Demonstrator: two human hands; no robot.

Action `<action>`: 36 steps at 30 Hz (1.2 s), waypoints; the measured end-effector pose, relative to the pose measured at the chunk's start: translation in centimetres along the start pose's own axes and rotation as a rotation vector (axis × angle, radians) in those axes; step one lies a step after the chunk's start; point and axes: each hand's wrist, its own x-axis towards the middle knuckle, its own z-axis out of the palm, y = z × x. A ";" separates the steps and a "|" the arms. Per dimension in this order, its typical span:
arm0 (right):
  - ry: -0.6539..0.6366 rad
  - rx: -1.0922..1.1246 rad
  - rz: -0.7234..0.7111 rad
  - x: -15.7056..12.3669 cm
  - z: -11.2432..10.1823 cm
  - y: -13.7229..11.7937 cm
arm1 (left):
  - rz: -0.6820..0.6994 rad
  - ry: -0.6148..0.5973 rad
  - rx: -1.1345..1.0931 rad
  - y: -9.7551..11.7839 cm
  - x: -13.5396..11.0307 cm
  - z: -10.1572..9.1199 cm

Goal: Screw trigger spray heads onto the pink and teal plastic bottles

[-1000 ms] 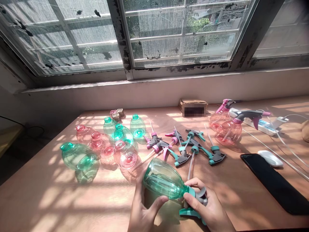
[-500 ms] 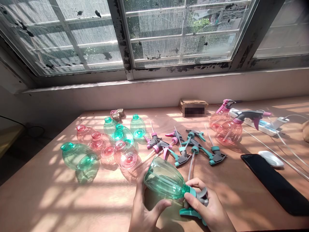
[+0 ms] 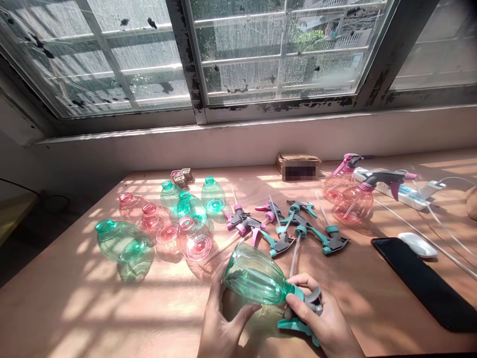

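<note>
Teal plastic sits in your right hand: its fingers grip the spray head at the collar, thumb on the near side, other fingertips curling over the far side. Your left hand is cupped about the base of the green bottle, thumb stretched beneath it; its other fingers are partly behind the bottle, so you cannot tell how firmly they press. The bottle tilts over the tabletop between your hands, its neck meeting the collar. Your right hand covers part of the spray head, and the lower edge cuts off both wrists. Beyond, loose spray heads overlap, hard to sort apart. Open bottles crowd to the left, front ones partly hiding others. Farther off, a carton has its front blurred out.
</note>
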 end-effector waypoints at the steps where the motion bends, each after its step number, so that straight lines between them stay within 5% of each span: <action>1: -0.002 0.011 0.002 0.0 0.0 0.0 | 0.006 -0.001 0.021 -0.1 0.0 0.0; 36: 0.047 0.052 0.026 -0.2 0.7 -0.4 | 0.007 -0.036 0.054 0.5 0.0 0.0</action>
